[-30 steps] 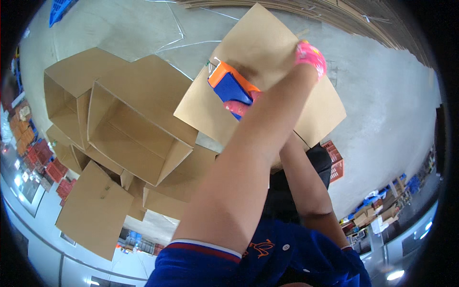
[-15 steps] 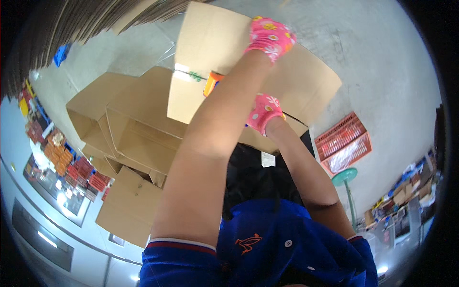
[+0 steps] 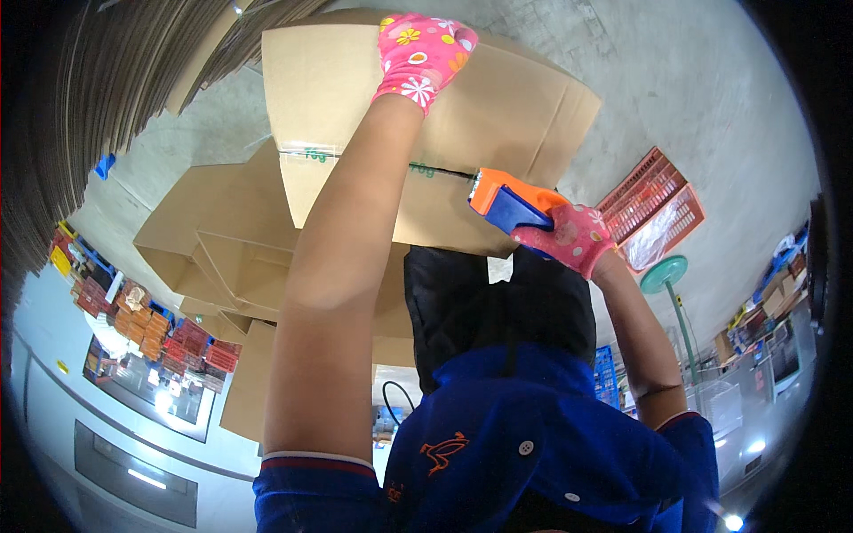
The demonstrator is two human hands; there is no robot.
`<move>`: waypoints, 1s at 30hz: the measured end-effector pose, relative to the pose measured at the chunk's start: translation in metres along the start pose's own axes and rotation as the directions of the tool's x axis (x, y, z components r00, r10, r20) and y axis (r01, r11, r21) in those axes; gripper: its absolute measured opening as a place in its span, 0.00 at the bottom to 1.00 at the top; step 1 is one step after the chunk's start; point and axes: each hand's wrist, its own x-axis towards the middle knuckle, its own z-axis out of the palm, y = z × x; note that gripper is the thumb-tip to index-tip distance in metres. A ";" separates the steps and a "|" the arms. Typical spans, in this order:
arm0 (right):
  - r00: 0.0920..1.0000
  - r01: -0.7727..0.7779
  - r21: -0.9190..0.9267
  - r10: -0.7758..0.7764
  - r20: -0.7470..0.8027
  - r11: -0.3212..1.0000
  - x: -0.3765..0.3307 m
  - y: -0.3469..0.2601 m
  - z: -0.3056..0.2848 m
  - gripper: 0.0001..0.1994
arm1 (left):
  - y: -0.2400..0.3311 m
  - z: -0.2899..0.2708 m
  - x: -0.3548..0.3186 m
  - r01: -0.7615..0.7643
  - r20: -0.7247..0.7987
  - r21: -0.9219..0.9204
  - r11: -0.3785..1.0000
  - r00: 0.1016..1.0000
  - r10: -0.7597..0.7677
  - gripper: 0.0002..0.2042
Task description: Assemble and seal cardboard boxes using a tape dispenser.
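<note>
A brown cardboard box [image 3: 506, 107] stands in front of me with its flaps folded together. My left hand [image 3: 426, 60], in a pink flowered glove, is closed at the far edge of the box, its fingers partly hidden. My right hand [image 3: 573, 238], gloved alike, grips an orange and blue tape dispenser [image 3: 511, 202] by its handle. The dispenser's head rests on the middle seam, right of centre. Clear tape [image 3: 426, 169] with green print lies along the seam to its left; my left forearm covers part of it.
Open cardboard boxes [image 3: 218, 222] stand at the left. Flat cardboard sheets [image 3: 115, 98] are stacked at the far left. To the right are a red plastic crate [image 3: 653, 209] and a green round-topped stand [image 3: 665, 274]. Stacked goods [image 3: 138, 315] line the left wall.
The tape dispenser has come right along the seam in my right hand, out from behind my left forearm. My left hand has shifted left along the far edge. The view has turned slightly.
</note>
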 end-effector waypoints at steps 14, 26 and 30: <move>0.995 0.022 -0.139 -0.008 0.096 0.990 0.011 -0.006 0.006 0.32 | 0.067 0.007 0.049 0.134 0.669 -0.136 0.982 0.743 -0.008 0.29; 0.998 -0.014 -0.039 0.017 0.066 0.999 0.015 -0.010 0.011 0.34 | 0.042 0.051 0.074 0.111 0.785 -0.172 0.979 0.616 0.068 0.32; 0.994 -0.048 -0.029 0.050 0.099 0.998 0.017 -0.009 0.011 0.35 | 0.041 0.045 0.075 0.127 0.800 -0.157 0.979 0.598 0.051 0.32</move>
